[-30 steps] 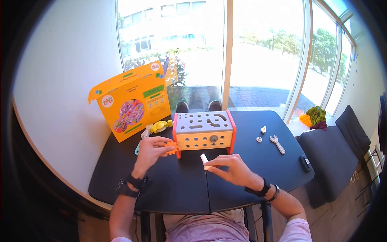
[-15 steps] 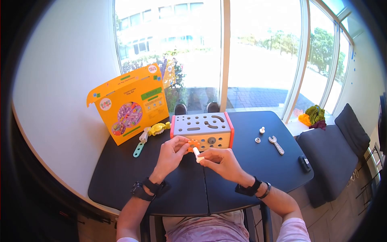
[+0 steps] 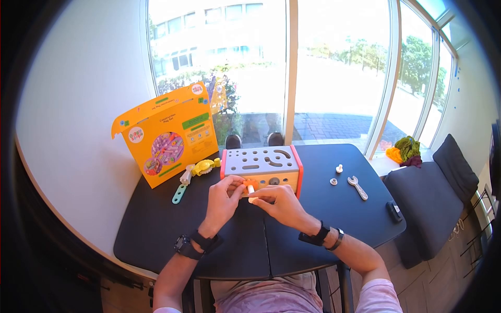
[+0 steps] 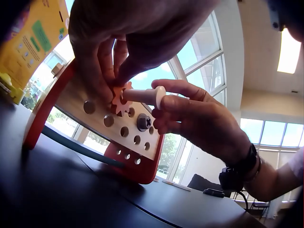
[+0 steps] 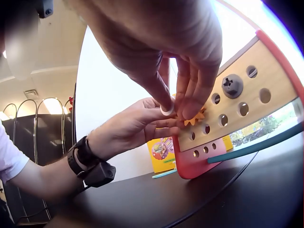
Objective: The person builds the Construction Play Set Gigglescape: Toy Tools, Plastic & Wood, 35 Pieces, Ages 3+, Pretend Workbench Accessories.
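Observation:
My left hand pinches an orange toy gear by its edge, close against the wooden front panel of a toy workbench. Between thumb and fingers, my right hand grips a white peg by its flat round head. The peg's smooth shaft points at the workbench, its far end at the middle of the gear. Rows of round holes run across the panel, and a grey bolt sits in one of them. In the right wrist view my fingers hide most of the peg and gear.
Left of the workbench stand a yellow-orange box, a yellow toy piece and a teal strip. On the right lie two small white pieces, a toy wrench and a black device. Windows rise behind the table.
My left hand has carried the gear rightward from the workbench's left edge to its front panel. My right hand has brought the peg up and leftward to the gear's middle.

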`<state>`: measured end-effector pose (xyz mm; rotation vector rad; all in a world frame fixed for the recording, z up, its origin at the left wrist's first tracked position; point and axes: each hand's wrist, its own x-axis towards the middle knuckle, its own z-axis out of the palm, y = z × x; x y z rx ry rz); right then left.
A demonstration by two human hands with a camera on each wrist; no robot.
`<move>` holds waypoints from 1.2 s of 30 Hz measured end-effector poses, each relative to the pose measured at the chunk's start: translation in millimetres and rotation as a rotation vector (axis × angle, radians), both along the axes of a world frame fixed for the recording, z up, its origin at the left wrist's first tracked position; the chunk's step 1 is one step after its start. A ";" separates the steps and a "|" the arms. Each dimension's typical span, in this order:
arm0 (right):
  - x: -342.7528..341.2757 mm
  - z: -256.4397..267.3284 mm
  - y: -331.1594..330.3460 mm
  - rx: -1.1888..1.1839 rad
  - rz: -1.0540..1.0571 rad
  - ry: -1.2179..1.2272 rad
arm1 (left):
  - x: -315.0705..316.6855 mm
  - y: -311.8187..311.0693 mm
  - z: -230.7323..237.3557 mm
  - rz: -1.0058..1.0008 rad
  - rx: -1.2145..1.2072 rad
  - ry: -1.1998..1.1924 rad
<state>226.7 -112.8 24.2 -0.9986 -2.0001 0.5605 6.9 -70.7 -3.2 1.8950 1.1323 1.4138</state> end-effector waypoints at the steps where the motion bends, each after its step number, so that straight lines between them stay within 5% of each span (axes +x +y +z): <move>1: -1.0 2.7 -0.4 -0.011 -0.016 -0.019 | 0.3 0.4 -0.6 0.007 0.004 -0.006; 10: -6.6 -9.7 17.3 0.042 -0.046 0.029 | 3.2 -17.4 27.6 0.188 0.156 0.228; 13: -7.9 -6.3 16.8 0.020 -0.032 0.063 | -9.5 1.5 32.9 0.338 0.544 0.379; 14: -9.1 -5.4 16.5 0.014 -0.025 0.078 | -11.1 0.5 42.3 0.362 0.489 0.413; 17: -10.1 -11.1 22.0 0.020 -0.006 0.140 | -19.9 34.3 35.4 0.310 0.574 0.421; 20: -10.9 -9.2 21.8 0.002 -0.042 0.133 | -31.5 65.4 9.7 0.043 0.341 0.313; 36: -13.7 -3.3 29.4 0.024 -0.139 0.111 | -38.8 54.5 22.3 -0.047 0.349 0.444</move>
